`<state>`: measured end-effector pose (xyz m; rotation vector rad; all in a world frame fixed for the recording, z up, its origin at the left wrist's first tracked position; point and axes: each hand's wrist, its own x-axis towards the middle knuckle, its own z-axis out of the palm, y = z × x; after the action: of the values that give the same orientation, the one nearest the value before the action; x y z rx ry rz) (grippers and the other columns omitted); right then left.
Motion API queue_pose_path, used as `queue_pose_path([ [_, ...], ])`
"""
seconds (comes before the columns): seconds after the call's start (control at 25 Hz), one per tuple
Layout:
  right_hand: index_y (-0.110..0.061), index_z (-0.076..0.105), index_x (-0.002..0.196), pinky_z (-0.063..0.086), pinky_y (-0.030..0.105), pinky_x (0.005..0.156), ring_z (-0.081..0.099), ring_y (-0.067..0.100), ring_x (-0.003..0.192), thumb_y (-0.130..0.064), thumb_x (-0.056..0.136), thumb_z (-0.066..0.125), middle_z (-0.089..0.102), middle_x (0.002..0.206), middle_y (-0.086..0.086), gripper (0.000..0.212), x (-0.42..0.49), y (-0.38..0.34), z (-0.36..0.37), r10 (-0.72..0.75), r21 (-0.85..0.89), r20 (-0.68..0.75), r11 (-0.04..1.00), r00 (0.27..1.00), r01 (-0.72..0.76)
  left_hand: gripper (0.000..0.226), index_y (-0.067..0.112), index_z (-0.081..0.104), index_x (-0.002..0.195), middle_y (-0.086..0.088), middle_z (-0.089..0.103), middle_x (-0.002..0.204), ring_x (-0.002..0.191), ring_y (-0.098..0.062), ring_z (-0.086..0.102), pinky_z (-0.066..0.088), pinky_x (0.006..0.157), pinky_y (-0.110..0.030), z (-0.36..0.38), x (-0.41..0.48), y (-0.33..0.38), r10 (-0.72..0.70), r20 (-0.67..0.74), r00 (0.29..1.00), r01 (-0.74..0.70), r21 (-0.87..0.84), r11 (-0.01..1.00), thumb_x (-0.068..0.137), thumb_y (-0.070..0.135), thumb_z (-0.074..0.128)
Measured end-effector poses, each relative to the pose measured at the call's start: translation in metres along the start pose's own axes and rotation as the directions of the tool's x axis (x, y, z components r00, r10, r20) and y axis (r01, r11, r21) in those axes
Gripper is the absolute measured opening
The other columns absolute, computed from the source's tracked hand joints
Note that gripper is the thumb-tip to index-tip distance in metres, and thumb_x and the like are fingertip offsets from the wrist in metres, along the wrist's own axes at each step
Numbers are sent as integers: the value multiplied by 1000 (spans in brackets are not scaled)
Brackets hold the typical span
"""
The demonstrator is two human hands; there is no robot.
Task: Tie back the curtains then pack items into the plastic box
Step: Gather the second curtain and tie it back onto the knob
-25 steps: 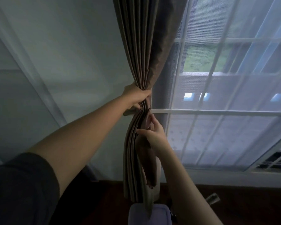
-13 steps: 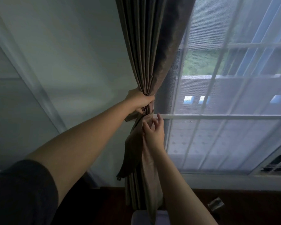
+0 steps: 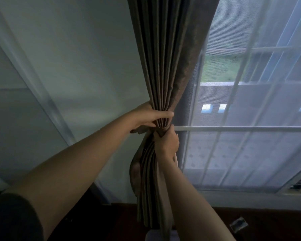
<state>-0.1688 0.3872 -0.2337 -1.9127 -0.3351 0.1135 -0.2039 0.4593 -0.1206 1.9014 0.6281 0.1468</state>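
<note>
1. Curtain [image 3: 165, 63] hangs between the wall [image 3: 80, 70] on the left and the window [image 3: 250, 153] on the right, bunched at mid-height.
2. Left hand [image 3: 151, 117] wraps its fingers round the gathered pleats; right hand [image 3: 167, 143], just below, is clenched on the fabric.
3. Brown pleats narrow to a waist at the hands, then flare down toward the dark floor [image 3: 207, 223].
4. White rail [image 3: 233, 128] runs right from the pinch; bare wall lies left.

Dim, bluish daylight from the window [image 3: 250, 119]; wide-angle edges bend.
</note>
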Motion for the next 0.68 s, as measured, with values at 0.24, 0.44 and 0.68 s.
queue_pose_path([
  [0.24, -13, 49, 118, 47, 40, 80, 58, 36, 102, -22, 78, 66, 67, 106, 14, 45, 5, 11, -32, -200, -137, 124, 967, 972, 216, 56, 18, 43, 132, -3, 53, 127, 109, -16, 51, 43, 81, -25, 9, -26, -91, 28, -142, 989, -19, 67, 998, 80, 12, 64],
  [0.44, -21, 46, 129, 51, 42, 85, 62, 28, 99, -23, 76, 67, 68, 108, 5, 57, -22, 21, -43, -300, -105, 194, 940, 934, 323, 27, 18, 61, 119, -8, 67, 115, 102, -22, 63, 49, 86, -32, 33, -22, -127, 280, -245, 928, -186, 346, 920, 94, 20, 50],
  [0.68, -26, 36, 136, 46, 29, 77, 55, 11, 85, -30, 74, 69, 60, 97, -7, 70, -32, 17, -47, -332, -124, 284, 918, 900, 377, 28, 26, 61, 117, -3, 68, 112, 103, -24, 62, 48, 92, -46, 30, -21, -118, 263, -227, 938, -101, 547, 831, 93, 19, 48],
])
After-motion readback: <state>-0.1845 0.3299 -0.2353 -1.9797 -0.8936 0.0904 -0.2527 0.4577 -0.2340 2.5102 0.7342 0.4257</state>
